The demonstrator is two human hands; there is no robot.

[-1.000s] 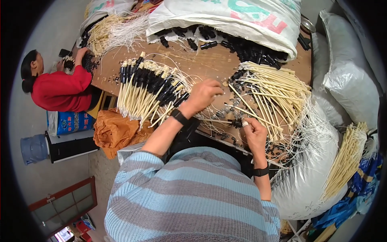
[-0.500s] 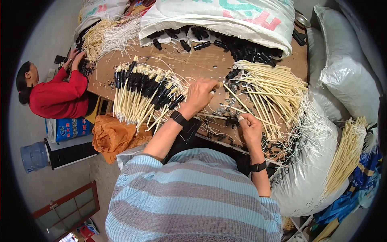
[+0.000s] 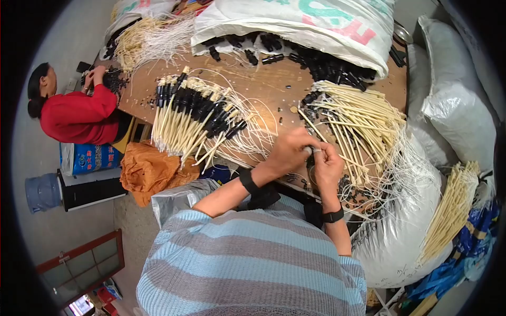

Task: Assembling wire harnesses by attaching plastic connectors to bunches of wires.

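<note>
My left hand (image 3: 291, 151) and my right hand (image 3: 328, 164) meet above the table's near edge, fingertips pinched together. What they hold between them is mostly hidden; a bit of something dark shows just below the fingertips. Left of my hands lies a fanned row of cream tubes with black plastic sockets (image 3: 197, 105) on their ends, thin white wires trailing from them. To the right of my right hand is a loose pile of cream tubes (image 3: 358, 121) with white wires. Small black parts (image 3: 358, 197) are scattered beside my right wrist.
A large white woven sack (image 3: 295, 26) spills black sockets (image 3: 327, 68) at the table's far side. Stuffed white sacks (image 3: 456, 95) stand at the right. A person in red (image 3: 79, 113) works at the table's left end. An orange bag (image 3: 153, 171) lies below the table's left side.
My left hand has come down and right from above the table to meet my right hand. The right hand has turned slightly, its fingertips now against the left's. The view has shifted a little.
</note>
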